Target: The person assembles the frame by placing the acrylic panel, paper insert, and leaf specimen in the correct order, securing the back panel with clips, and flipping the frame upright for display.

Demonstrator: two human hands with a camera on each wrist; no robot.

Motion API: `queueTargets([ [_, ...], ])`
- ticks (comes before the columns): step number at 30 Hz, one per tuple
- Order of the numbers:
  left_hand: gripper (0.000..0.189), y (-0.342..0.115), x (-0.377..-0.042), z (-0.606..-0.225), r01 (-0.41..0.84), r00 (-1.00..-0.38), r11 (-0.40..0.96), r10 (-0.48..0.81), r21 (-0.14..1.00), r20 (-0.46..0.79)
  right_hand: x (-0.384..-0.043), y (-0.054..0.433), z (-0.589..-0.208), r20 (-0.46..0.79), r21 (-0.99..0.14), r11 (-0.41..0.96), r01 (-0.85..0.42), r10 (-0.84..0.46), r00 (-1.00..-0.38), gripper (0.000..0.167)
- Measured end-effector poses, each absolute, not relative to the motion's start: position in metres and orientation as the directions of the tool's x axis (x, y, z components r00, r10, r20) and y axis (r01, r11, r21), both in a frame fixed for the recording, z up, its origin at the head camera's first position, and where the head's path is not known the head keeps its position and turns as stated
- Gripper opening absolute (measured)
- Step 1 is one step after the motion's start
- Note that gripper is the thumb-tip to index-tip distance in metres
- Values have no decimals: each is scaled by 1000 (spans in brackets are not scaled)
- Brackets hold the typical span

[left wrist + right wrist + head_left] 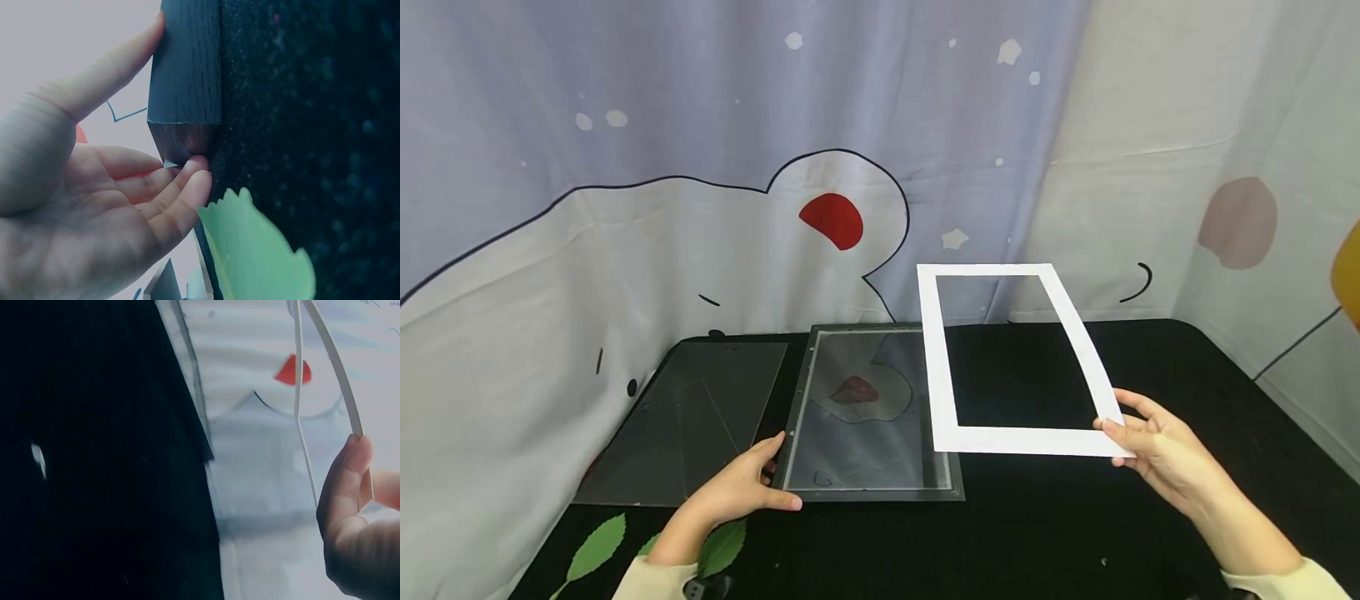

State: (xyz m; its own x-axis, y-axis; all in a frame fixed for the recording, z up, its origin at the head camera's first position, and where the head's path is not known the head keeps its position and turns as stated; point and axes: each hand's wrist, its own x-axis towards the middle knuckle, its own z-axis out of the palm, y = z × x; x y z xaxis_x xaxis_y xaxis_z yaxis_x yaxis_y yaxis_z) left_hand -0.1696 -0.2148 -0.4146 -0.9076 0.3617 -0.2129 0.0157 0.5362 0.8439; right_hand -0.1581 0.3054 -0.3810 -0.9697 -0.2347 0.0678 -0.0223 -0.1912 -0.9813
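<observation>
A dark picture frame (880, 496) lies on the black tabletop, its shiny clear pane (865, 454) mirroring the curtain. My left hand (737, 483) holds the frame's near left corner. In the left wrist view, the thumb lies along one side of the frame's dark wood-grain edge (187, 69) and the fingers curl at the corner. Raised to the right is a white picture mat (1030, 440) with a rectangular opening, overlapping the frame's right side in the head view. My right hand (1168, 454) pinches the mat by its near right corner; in the right wrist view the mat (344, 375) bows slightly.
Left of the frame lies a flat dark grey panel (722, 417). Green leaf shapes (597, 547) show at the near left, close to the left wrist. Behind the black table (1037, 533) hangs a patterned curtain (700, 92), which also runs along both sides.
</observation>
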Motion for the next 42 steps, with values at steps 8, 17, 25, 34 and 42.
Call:
queueTargets([
  [8, 106, -214, -169, -415, 15, -907, 529, 364, 848, -211, -159, 259, -386, -35, -997, -59, 48, -206, -978, 66],
  [17, 106, -215, -170, -416, 28, -909, 523, 368, 852, -196, -164, 219, -388, -99, -995, 22, 97, -174, -980, 69],
  [25, 106, -216, -171, -418, 45, -912, 527, 368, 849, -181, -169, 188, -396, -118, -993, 23, 116, -139, -983, 65],
  [34, 107, -214, -171, -418, 51, -918, 531, 358, 846, -170, -173, 158, -404, -125, -992, 19, 124, -89, -988, 59],
  [42, 107, -214, -171, -417, 51, -920, 528, 354, 848, -166, -177, 140, -408, -121, -993, 23, 120, -56, -991, 56],
])
